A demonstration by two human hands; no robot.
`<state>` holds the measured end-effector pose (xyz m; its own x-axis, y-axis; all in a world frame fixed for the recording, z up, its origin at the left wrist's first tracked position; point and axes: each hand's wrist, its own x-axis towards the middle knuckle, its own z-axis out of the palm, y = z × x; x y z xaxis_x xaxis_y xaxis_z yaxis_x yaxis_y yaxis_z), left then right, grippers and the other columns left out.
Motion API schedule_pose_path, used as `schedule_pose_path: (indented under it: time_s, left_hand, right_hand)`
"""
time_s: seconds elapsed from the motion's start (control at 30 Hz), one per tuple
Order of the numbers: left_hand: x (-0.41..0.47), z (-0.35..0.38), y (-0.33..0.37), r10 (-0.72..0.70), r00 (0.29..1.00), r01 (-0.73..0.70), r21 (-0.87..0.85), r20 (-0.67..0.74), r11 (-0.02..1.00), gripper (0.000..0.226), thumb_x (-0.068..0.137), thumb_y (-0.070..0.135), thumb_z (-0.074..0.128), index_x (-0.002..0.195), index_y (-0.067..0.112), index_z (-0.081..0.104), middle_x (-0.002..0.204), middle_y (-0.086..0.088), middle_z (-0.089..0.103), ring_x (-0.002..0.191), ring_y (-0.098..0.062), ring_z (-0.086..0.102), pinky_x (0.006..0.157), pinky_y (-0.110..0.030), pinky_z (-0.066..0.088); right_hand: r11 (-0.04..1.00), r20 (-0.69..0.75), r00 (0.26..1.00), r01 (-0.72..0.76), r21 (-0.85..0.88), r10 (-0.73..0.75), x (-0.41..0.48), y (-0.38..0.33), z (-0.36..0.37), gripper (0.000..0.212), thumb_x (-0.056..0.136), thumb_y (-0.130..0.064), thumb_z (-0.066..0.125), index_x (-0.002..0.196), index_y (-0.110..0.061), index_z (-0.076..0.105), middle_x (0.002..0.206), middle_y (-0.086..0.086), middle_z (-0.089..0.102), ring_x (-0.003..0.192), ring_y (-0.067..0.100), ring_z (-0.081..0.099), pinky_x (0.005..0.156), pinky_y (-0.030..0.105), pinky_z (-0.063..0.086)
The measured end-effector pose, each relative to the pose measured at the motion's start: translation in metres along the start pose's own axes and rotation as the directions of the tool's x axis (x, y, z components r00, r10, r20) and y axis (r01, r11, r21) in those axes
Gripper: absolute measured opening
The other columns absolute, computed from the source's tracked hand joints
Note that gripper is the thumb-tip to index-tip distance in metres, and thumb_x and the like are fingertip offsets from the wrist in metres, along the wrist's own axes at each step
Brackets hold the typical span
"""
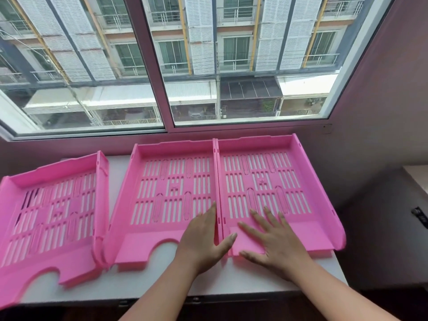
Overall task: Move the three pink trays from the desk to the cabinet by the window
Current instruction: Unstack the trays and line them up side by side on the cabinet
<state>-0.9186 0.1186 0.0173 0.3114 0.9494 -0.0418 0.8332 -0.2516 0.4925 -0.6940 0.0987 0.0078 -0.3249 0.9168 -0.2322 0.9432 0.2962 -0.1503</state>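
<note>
Head view: three pink slotted plastic letter trays (176, 193) lie in a row on white cabinet top (120, 167) under window (162, 66). Likely light, stiff, slick; side walls offer best hold. Left hand (203, 239) and right hand (275, 244) rest flat, fingers spread, grasping nothing.

Left tray (46, 216) cut by frame edge.

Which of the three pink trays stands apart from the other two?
The left tray. A strip of white cabinet top shows between it and the middle tray, whereas the middle tray and the right tray touch side by side.
</note>
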Motion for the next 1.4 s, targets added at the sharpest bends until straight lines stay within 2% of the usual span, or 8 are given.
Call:
schedule_pose_path:
  time_s: [0.33,0.57,0.73,0.87,0.97,1.1,1.27,1.4]
  left_hand:
    - [0.018,-0.006,-0.011,0.002,0.999,0.002,0.08,-0.04,0.997,0.099,0.08,0.085,0.02,0.154,0.02,0.01,0.153,-0.006,0.041,0.137,-0.022,0.04,0.11,-0.044,0.038]
    - [0.016,-0.011,-0.013,0.011,1.0,-0.014,0.144,0.025,0.99,0.108,0.075,0.087,0.026,0.155,0.017,0.01,0.161,-0.004,0.023,0.147,-0.02,0.023,0.114,-0.03,0.01]
    - [0.012,-0.003,-0.01,-0.032,0.999,0.032,0.15,-0.003,0.988,0.104,0.078,0.081,0.027,0.155,0.014,0.008,0.163,-0.005,0.017,0.148,-0.02,0.015,0.112,-0.026,0.0]
    - [0.012,-0.001,-0.009,-0.04,0.998,0.046,0.164,-0.04,0.985,0.097,0.08,0.075,0.028,0.155,0.014,0.014,0.161,-0.004,0.023,0.147,-0.021,0.02,0.109,-0.026,0.002]
    - [0.014,-0.005,-0.007,-0.044,0.999,0.042,0.173,0.007,0.984,0.1,0.079,0.077,0.026,0.155,0.013,0.013,0.162,-0.005,0.02,0.148,-0.021,0.018,0.11,-0.027,0.002]
    - [0.009,-0.022,-0.007,-0.003,1.0,0.001,0.186,0.011,0.983,0.098,0.079,0.085,0.021,0.153,0.021,0.019,0.159,0.0,0.028,0.145,-0.017,0.025,0.116,-0.035,0.013]
    - [-0.013,-0.072,-0.045,0.027,0.991,0.005,0.239,-0.128,0.971,0.088,0.081,0.082,0.028,0.147,0.024,0.034,0.148,0.002,0.046,0.136,-0.019,0.041,0.112,-0.042,0.034]
    - [-0.041,-0.112,-0.102,0.007,0.96,0.076,0.28,-0.281,0.957,0.075,0.084,0.065,0.041,0.141,0.017,0.043,0.14,-0.005,0.053,0.131,-0.024,0.045,0.11,-0.043,0.035]
  right_hand:
    - [0.998,0.067,0.997,0.039,-0.051,-0.035,0.03,-0.003,-0.01,0.081,0.064,-0.093,-0.006,0.136,-0.059,-0.023,0.157,-0.001,-0.024,0.146,0.035,-0.021,0.115,0.057,-0.015]
    - [0.998,0.017,1.0,-0.023,-0.056,0.023,0.014,0.012,-0.017,0.103,0.062,-0.099,0.005,0.15,-0.047,-0.007,0.163,-0.002,-0.009,0.15,0.026,-0.008,0.12,0.053,-0.004]
    - [0.993,-0.01,0.995,-0.104,-0.061,0.103,0.004,0.021,-0.004,0.099,0.06,-0.097,-0.005,0.143,-0.047,-0.023,0.162,-0.001,-0.016,0.149,0.03,-0.015,0.118,0.053,-0.004]
    - [0.992,0.014,0.995,-0.102,-0.074,0.104,0.008,0.022,-0.003,0.096,0.059,-0.096,-0.01,0.14,-0.047,-0.027,0.158,0.0,-0.023,0.147,0.031,-0.019,0.119,0.055,-0.004]
    - [0.993,0.043,0.995,-0.092,-0.079,0.095,0.006,0.021,-0.006,0.095,0.062,-0.095,-0.007,0.14,-0.046,-0.028,0.158,0.002,-0.024,0.145,0.031,-0.022,0.118,0.056,-0.006]
    - [0.994,0.053,0.993,-0.103,0.022,0.102,0.009,0.015,-0.022,0.103,0.064,-0.097,0.002,0.151,-0.043,-0.007,0.164,0.001,-0.007,0.15,0.029,-0.007,0.119,0.053,0.0]
    - [0.993,-0.163,0.985,-0.048,0.107,0.065,0.036,-0.023,-0.063,0.102,0.072,-0.092,0.014,0.154,-0.031,0.015,0.162,0.003,0.018,0.149,0.023,0.015,0.12,0.046,0.012]
    - [0.998,-0.262,0.964,0.056,0.036,-0.045,0.056,-0.083,-0.075,0.101,0.075,-0.089,0.012,0.153,-0.025,0.023,0.16,0.005,0.026,0.147,0.024,0.02,0.12,0.047,0.011]
